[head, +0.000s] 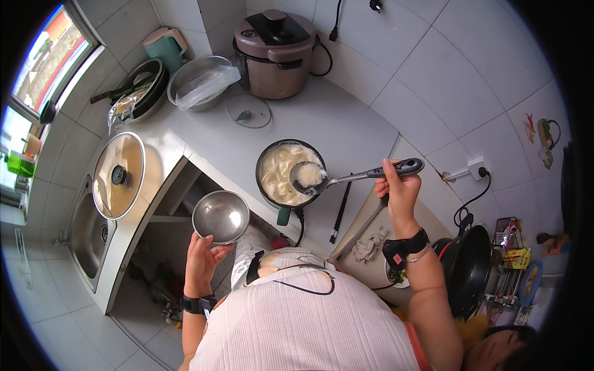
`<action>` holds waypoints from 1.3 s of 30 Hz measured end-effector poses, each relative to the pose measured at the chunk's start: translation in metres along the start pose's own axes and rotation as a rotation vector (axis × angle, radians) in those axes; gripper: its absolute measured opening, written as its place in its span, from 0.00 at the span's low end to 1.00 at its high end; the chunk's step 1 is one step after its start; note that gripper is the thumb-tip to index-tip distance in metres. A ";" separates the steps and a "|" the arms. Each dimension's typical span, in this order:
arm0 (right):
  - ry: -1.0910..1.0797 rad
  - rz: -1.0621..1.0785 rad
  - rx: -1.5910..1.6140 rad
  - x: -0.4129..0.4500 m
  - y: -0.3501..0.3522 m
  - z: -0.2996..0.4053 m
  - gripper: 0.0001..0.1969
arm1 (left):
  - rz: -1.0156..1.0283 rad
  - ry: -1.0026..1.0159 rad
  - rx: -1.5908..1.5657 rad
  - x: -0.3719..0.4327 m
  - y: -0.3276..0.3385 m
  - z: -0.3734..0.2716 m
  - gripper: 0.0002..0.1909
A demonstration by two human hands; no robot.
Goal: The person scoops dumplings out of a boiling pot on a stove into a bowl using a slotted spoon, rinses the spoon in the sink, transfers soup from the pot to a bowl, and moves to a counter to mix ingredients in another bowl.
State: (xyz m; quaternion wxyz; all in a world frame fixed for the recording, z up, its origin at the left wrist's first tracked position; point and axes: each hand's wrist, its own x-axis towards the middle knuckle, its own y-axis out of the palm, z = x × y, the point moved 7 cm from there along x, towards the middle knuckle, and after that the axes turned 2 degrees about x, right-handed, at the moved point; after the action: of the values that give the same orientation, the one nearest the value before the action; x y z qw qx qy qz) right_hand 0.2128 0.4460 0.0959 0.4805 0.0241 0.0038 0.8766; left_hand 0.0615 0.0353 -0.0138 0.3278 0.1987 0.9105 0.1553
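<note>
My right hand (400, 190) grips the dark handle of a metal ladle (352, 177). The ladle's bowl, holding pale foamy liquid, is over the right part of a dark electric cooking pot (284, 221) with a green handle. Pale, rounded pieces of food, perhaps dumplings, lie in foamy liquid (277, 174) inside the pot. My left hand (203, 256) holds an empty stainless steel bowl (221, 217) by its near rim, to the left of the pot and off the counter's edge. A small glass lid (248, 111) lies on the counter behind the pot.
A pink pressure cooker (278, 60), a metal basin (199, 83) and stacked pans stand at the back. A large glass lid (119, 176) is near the sink (88, 232). Black chopsticks (341, 206) and a crumpled cloth (370, 246) lie right. Another person's head (496, 350) shows lower right.
</note>
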 end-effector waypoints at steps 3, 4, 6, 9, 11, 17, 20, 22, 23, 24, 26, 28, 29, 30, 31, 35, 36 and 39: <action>0.035 -0.006 0.007 0.010 0.002 -0.006 0.16 | 0.000 0.001 -0.003 0.000 -0.001 0.001 0.21; 0.044 -0.011 0.021 0.013 0.002 -0.009 0.16 | -0.004 0.002 -0.007 0.000 -0.001 0.001 0.21; 0.057 -0.030 0.026 0.016 0.002 -0.016 0.16 | -0.013 0.002 -0.011 -0.002 -0.002 0.002 0.21; 0.075 -0.068 0.040 0.018 0.005 -0.019 0.14 | -0.027 0.001 -0.016 -0.005 -0.003 0.003 0.21; 0.081 -0.086 0.050 0.019 0.007 -0.021 0.13 | -0.034 0.000 -0.016 -0.007 -0.005 0.003 0.21; 0.007 -0.042 0.054 0.023 0.019 -0.021 0.14 | -0.046 0.012 -0.018 -0.009 -0.007 0.002 0.20; -0.023 0.019 0.030 0.026 0.031 -0.015 0.14 | -0.039 0.000 -0.028 -0.009 -0.005 0.003 0.21; -0.038 0.040 0.020 0.029 0.038 -0.012 0.14 | -0.035 -0.004 -0.025 -0.008 -0.005 0.004 0.21; -0.053 0.060 0.010 0.031 0.042 -0.010 0.14 | -0.035 -0.004 -0.026 -0.008 -0.005 0.005 0.21; -0.056 0.074 0.013 0.032 0.046 -0.009 0.14 | -0.031 -0.002 -0.035 -0.008 -0.005 0.006 0.21; -0.055 0.097 0.008 0.034 0.053 -0.008 0.14 | -0.028 0.000 -0.044 -0.009 -0.006 0.007 0.22; -0.057 0.126 0.001 0.035 0.061 -0.009 0.14 | -0.039 -0.005 -0.046 -0.009 -0.007 0.008 0.22; -0.057 0.127 0.002 0.036 0.064 -0.008 0.14 | -0.040 -0.005 -0.046 -0.010 -0.007 0.008 0.22; -0.053 0.139 0.002 0.036 0.068 -0.007 0.14 | -0.047 -0.004 -0.051 -0.011 -0.008 0.008 0.22; -0.048 0.152 0.002 0.036 0.071 -0.006 0.14 | -0.054 -0.004 -0.055 -0.012 -0.008 0.009 0.22; -0.065 0.211 0.000 0.036 0.079 -0.007 0.14 | -0.061 -0.011 -0.053 -0.012 -0.012 0.011 0.22; -0.064 0.212 -0.001 0.035 0.080 -0.008 0.14 | -0.061 -0.009 -0.052 -0.013 -0.011 0.011 0.22; -0.092 0.271 -0.014 0.029 0.082 -0.009 0.13 | -0.053 -0.005 -0.054 -0.013 -0.011 0.011 0.21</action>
State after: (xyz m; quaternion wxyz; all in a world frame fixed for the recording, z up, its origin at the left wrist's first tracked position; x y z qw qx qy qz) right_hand 0.1278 0.4265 0.0901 0.3574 0.0610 -0.0278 0.9316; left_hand 0.0752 0.0220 -0.0199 0.3394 0.1658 0.9101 0.1706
